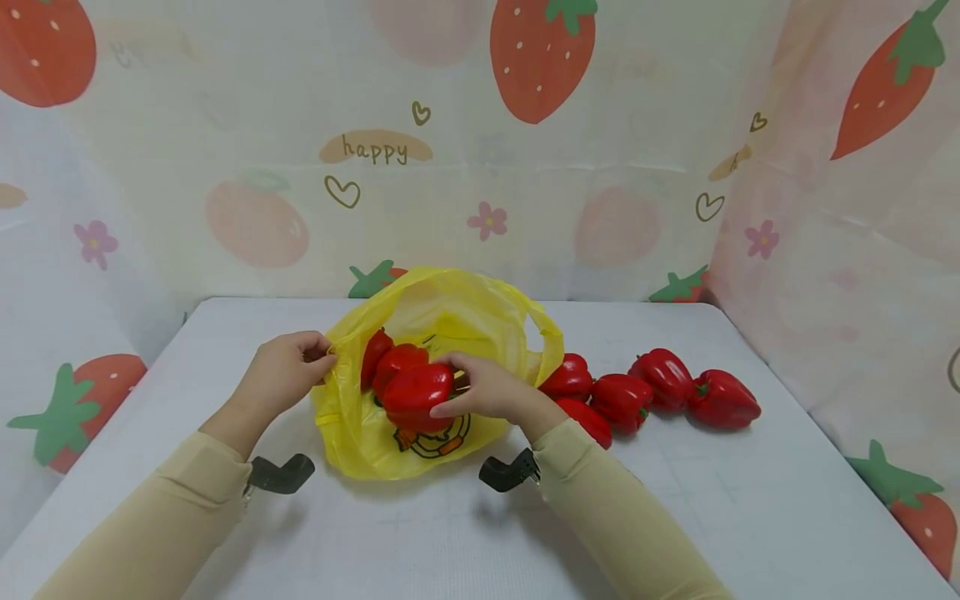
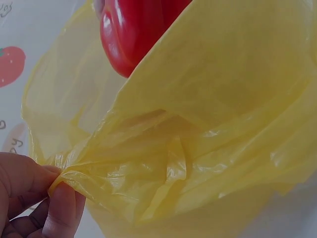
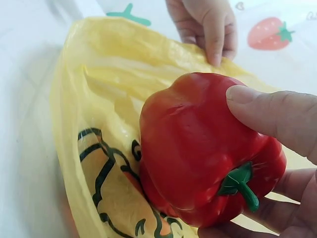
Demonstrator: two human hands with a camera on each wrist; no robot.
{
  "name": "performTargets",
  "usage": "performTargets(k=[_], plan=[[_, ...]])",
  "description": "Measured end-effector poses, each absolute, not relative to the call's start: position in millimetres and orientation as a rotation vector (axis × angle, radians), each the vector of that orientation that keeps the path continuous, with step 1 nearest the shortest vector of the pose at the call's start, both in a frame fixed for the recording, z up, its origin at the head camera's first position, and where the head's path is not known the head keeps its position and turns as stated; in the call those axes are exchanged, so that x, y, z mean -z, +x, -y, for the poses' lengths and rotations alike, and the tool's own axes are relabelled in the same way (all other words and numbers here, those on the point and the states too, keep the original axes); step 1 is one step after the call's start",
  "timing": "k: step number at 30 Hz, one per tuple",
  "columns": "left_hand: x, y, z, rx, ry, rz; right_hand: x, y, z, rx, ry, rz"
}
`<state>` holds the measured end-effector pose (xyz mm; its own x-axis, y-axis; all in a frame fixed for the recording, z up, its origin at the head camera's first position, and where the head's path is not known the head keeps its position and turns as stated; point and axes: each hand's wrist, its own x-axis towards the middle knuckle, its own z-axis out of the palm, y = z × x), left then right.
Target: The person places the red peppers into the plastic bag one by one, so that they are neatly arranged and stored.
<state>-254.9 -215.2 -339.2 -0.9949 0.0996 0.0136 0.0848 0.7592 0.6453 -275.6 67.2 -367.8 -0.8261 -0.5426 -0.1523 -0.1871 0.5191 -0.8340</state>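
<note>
A yellow plastic bag (image 1: 480,300) lies on the table with its mouth spread wide. My left hand (image 1: 288,371) pinches the left edge of its mouth; in the left wrist view the film (image 2: 163,163) bunches between thumb and finger. With my right hand (image 1: 487,387) I grip a red bell pepper (image 3: 198,144) at the bag's opening, thumb on one side and fingers beneath, its green stem toward the palm. Behind that pepper, other red peppers (image 1: 397,362) sit inside the bag, partly hidden. Printed black and orange drawing shows on the bag near them.
Several red bell peppers (image 1: 660,379) lie in a loose group on the white table (image 1: 750,500), right of the bag. Fabric with strawberry prints (image 1: 540,58) hangs behind and at both sides. A dark camera mount (image 1: 281,475) sticks out at each wrist.
</note>
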Motion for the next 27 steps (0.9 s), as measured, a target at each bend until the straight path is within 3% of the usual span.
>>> performTargets(k=[27], plan=[[339.6, -255.1, 215.6, -1.066, 0.113, -2.912, 372.3, -293.8, -68.6, 1.249, -0.331, -2.495]])
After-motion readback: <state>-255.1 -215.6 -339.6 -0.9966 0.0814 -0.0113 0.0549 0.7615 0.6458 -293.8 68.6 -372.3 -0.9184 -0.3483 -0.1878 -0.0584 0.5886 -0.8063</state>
